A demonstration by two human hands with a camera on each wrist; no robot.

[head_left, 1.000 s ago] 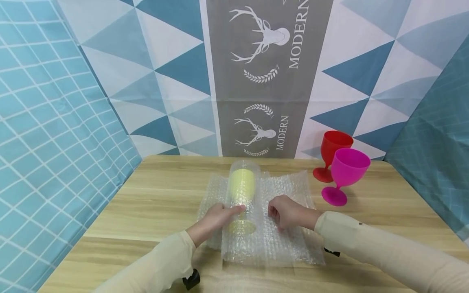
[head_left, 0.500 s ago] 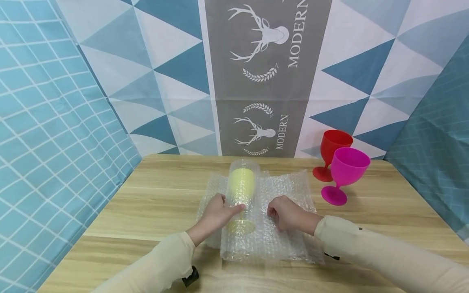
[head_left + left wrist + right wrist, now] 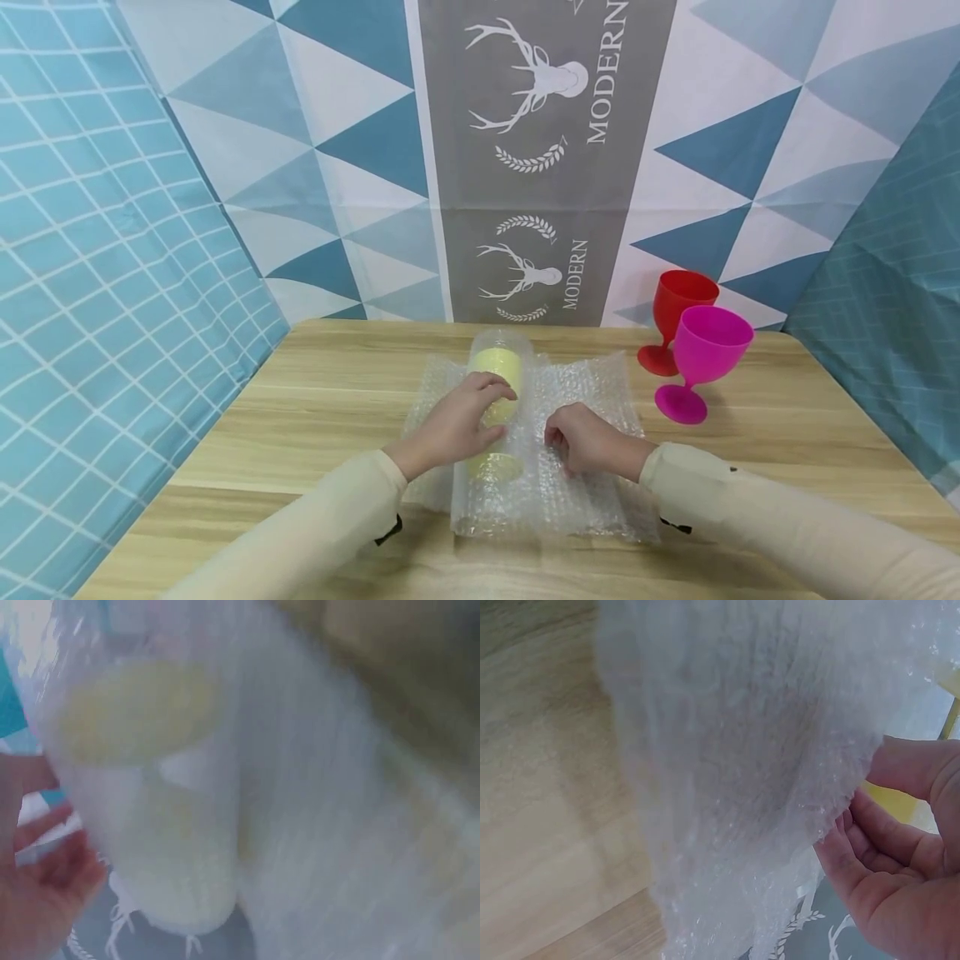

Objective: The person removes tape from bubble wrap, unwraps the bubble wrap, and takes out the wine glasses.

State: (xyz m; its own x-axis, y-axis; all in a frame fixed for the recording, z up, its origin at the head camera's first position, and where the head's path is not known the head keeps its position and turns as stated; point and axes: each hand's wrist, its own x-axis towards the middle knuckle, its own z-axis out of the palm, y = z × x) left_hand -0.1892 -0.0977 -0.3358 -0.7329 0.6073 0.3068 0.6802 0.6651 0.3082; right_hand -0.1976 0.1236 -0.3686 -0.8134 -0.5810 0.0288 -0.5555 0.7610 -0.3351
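Note:
A yellow goblet (image 3: 497, 363) lies on its side inside clear bubble wrap (image 3: 587, 382), its bowl toward the wall and its foot toward the person. My left hand (image 3: 459, 423) is over the goblet's middle, fingers loosely curved and thumb apart. In the left wrist view, its fingers are spread beside the wrapped goblet, with a gap to the film. My right hand (image 3: 590, 439), right of the goblet, pinches an edge of the bubble wrap between thumb and fingers, as the right wrist view shows. Part of the goblet's stem is hidden behind my left hand.
A magenta goblet (image 3: 708, 350) and a red goblet (image 3: 681, 300) stand upright at the back right of the wooden table (image 3: 322, 400), the magenta one in front. A patterned cloth wall (image 3: 540, 183) rises behind the table, with blue cloths at both sides.
My left hand has let go of the wrapped goblet's side and moved up over it, its fingers now above the film. The right hand keeps its pinch in nearly the same place.

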